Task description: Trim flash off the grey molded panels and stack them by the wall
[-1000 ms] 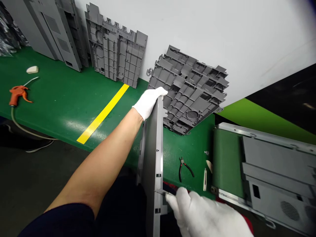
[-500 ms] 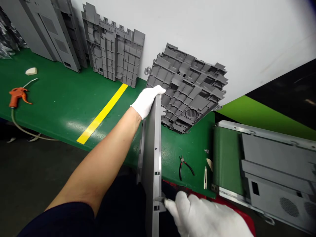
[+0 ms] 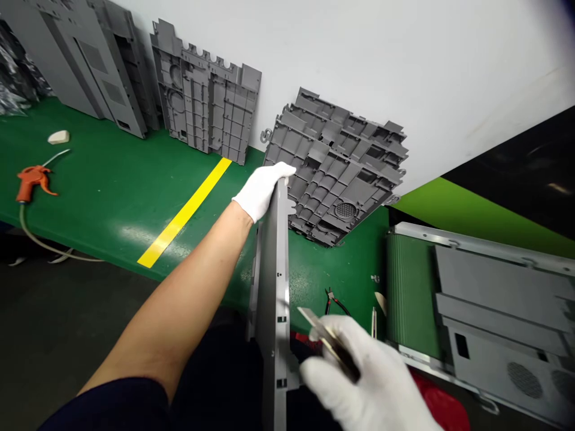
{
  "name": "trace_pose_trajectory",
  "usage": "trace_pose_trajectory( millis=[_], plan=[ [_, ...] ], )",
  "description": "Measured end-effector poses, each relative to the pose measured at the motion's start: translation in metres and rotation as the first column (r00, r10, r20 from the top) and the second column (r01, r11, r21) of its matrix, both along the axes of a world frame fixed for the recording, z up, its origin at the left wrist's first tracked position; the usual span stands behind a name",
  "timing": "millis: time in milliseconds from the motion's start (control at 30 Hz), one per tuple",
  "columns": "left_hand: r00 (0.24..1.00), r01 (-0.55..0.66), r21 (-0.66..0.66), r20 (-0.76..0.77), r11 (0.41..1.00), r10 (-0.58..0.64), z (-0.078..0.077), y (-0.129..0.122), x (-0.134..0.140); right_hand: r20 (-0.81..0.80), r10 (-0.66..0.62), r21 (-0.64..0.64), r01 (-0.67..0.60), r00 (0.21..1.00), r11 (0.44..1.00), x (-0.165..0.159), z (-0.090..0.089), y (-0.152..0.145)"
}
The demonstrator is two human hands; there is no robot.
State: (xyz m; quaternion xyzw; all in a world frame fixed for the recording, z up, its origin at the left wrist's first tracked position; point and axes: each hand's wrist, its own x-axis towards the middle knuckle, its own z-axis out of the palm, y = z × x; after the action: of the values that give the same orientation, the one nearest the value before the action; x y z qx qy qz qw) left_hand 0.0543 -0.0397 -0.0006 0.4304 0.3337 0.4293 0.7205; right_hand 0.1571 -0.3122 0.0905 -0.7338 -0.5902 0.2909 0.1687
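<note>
A grey plastic panel (image 3: 281, 251) stands on edge before me, its narrow side with small square slots facing up. At its far end, my left hand (image 3: 263, 190) in a white glove is wrapped over the top corner. My right hand (image 3: 363, 371), also gloved in white, grips a craft knife (image 3: 324, 333), its blade pointing up and left. The blade is apart from the panel, a little to its right. Pliers (image 3: 331, 299) with red-and-black handles lie on the green table (image 3: 309, 269) beyond the knife, partly hidden by my right hand.
Behind the left hand, a stack of grey ribbed panels (image 3: 332, 173) leans on the white wall. Another ribbed panel (image 3: 206, 102) stands left of it. An orange air blow gun (image 3: 32, 182) lies far left. At right, a conveyor (image 3: 411, 287) carries a grey panel (image 3: 503, 305).
My right hand has lifted the knife off the panel's edge, moving it up and right and turning the blade. The left hand keeps its hold on the panel. The view has shifted slightly.
</note>
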Motion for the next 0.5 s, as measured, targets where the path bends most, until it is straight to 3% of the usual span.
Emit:
trace_pose_trajectory(
  millis=[100,167,267,367,433,500],
  plan=[
    [1.000,-0.006,0.031,-0.014,0.999,0.007,-0.002,0.001,0.001,-0.017,-0.052,-0.112,0.050,0.999,0.992,-0.014,-0.012,0.014],
    [1.000,-0.010,0.057,-0.018,0.998,0.011,-0.004,0.003,0.001,-0.024,-0.136,-0.028,0.135,0.990,0.990,-0.013,-0.017,0.025],
    [0.999,0.029,0.079,-0.044,0.996,-0.025,-0.005,0.004,0.001,-0.116,-0.275,0.158,0.291,0.954,0.944,0.006,-0.016,0.041],
    [0.995,0.009,0.199,-0.100,0.980,0.012,0.000,-0.001,-0.003,-0.227,-0.214,0.216,0.263,0.950,0.940,0.029,-0.010,0.053],
    [0.990,-0.004,0.316,-0.135,0.949,0.049,0.005,-0.008,-0.007,-0.250,-0.133,0.198,0.185,0.959,0.963,0.039,-0.008,0.061],
    [0.988,0.048,0.349,-0.153,0.936,0.006,0.009,-0.016,-0.014,-0.256,-0.083,0.156,0.126,0.963,0.980,0.043,-0.006,0.071]
  ],
)
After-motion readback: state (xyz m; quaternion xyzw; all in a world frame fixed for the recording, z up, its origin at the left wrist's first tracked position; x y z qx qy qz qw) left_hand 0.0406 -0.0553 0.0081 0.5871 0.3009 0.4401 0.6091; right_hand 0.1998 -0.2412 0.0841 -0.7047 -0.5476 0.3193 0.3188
